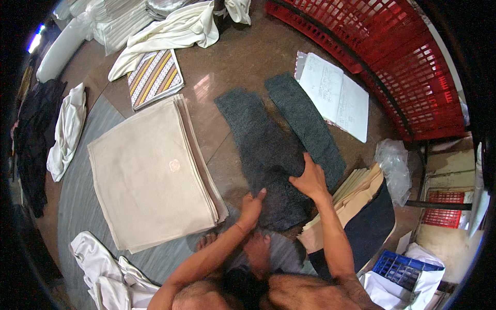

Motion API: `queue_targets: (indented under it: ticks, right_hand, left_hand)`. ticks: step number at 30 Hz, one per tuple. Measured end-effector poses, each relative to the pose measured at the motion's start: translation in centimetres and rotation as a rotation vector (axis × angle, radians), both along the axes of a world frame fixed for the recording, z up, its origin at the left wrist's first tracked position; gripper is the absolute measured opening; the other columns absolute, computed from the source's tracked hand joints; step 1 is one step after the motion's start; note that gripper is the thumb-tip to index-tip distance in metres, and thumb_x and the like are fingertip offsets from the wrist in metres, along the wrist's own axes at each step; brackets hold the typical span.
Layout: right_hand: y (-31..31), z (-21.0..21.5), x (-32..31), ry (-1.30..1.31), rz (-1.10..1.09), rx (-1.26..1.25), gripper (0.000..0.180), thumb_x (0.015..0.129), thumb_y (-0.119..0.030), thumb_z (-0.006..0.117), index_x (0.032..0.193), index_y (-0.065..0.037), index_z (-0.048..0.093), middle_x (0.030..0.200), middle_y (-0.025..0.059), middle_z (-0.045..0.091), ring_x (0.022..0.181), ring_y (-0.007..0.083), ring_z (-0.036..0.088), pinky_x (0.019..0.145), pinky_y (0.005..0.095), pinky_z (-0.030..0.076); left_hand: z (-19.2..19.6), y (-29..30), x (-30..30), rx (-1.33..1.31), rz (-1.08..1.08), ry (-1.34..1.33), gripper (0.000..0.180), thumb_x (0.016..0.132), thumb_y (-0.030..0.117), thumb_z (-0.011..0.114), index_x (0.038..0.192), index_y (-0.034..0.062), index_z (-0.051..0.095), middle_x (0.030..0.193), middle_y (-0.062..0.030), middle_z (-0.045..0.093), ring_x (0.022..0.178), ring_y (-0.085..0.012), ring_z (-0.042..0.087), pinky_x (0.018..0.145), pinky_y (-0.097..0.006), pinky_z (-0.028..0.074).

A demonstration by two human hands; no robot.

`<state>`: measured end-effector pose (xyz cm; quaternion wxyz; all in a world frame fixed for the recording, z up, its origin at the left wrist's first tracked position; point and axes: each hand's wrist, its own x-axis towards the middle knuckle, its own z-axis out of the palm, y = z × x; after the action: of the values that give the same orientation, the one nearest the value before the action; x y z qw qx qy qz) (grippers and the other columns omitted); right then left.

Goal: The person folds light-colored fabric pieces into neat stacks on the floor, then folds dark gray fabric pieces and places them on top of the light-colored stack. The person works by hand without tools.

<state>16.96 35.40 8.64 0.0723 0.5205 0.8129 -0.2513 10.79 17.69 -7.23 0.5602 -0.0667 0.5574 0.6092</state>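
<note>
A dark grey cloth (pixel 258 134) lies on the floor in front of me, its near part bunched and lifted a little. My right hand (pixel 312 179) grips its right edge, thumb pointing left. At the near left edge, my left hand (pixel 251 211) is closed on the same cloth with the thumb up. Beyond my right hand a folded dark grey-green cloth (pixel 307 121) lies as a long strip. To the left of my hands is a stack of folded beige cloths (pixel 144 170) with a small emblem on top.
Beside my right forearm lies a folded pile of tan and navy cloth (pixel 369 219). An open notebook (pixel 338 98) and red plastic crates (pixel 418 67) are at the far right. A striped book (pixel 156 78) and white cloths (pixel 175 28) lie far left. A blue basket (pixel 405 271) stands near right.
</note>
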Motion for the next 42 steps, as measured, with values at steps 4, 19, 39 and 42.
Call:
queue_targets:
  ticks: [4, 19, 39, 42]
  right_hand:
    - [1.2, 5.3, -3.3, 0.121, 0.155, 0.109, 0.07, 0.064, -0.011, 0.074, 0.127, 0.002, 0.047, 0.114, 0.0301, 0.059, 0.105, 0.0455, 0.058, 0.091, 0.046, 0.046]
    - [7.1, 4.4, 7.0, 0.05, 0.02, 0.85, 0.082, 0.063, -0.031, 0.085, 0.13, -0.003, 0.048, 0.11, 0.0219, 0.06, 0.103, 0.0369, 0.059, 0.092, 0.044, 0.045]
    - [-4.1, -4.2, 4.4, 0.358, -0.181, -0.211, 0.061, 0.073, -0.033, 0.079, 0.117, 0.005, 0.058, 0.114, 0.0258, 0.061, 0.105, 0.0408, 0.059, 0.092, 0.0438, 0.047]
    - [-2.7, -3.6, 5.0, 0.172, -0.125, -0.055, 0.065, 0.074, -0.037, 0.078, 0.121, 0.004, 0.057, 0.121, 0.0252, 0.058, 0.112, 0.0408, 0.055, 0.095, 0.0443, 0.044]
  left_hand:
    - [-0.3, 0.0, 0.0, 0.028, 0.025, -0.012, 0.026, 0.094, 0.022, 0.061, 0.112, 0.0034, 0.06, 0.102, -0.0061, 0.067, 0.087, -0.0216, 0.063, 0.079, -0.038, 0.052]
    - [4.6, 0.2, 0.0, -0.158, 0.12, 0.399, 0.03, 0.094, 0.02, 0.06, 0.111, -0.0049, 0.057, 0.11, -0.0132, 0.062, 0.096, -0.0176, 0.058, 0.085, -0.032, 0.046]
    - [6.3, -0.5, -1.0, -0.09, 0.007, 0.071, 0.024, 0.094, 0.022, 0.061, 0.106, 0.0014, 0.057, 0.089, -0.0016, 0.06, 0.076, -0.0088, 0.054, 0.066, -0.026, 0.046]
    - [6.6, -0.8, -0.6, -0.091, 0.075, 0.154, 0.029, 0.094, 0.025, 0.061, 0.112, 0.0022, 0.056, 0.089, -0.0015, 0.06, 0.074, -0.008, 0.053, 0.065, -0.024, 0.045]
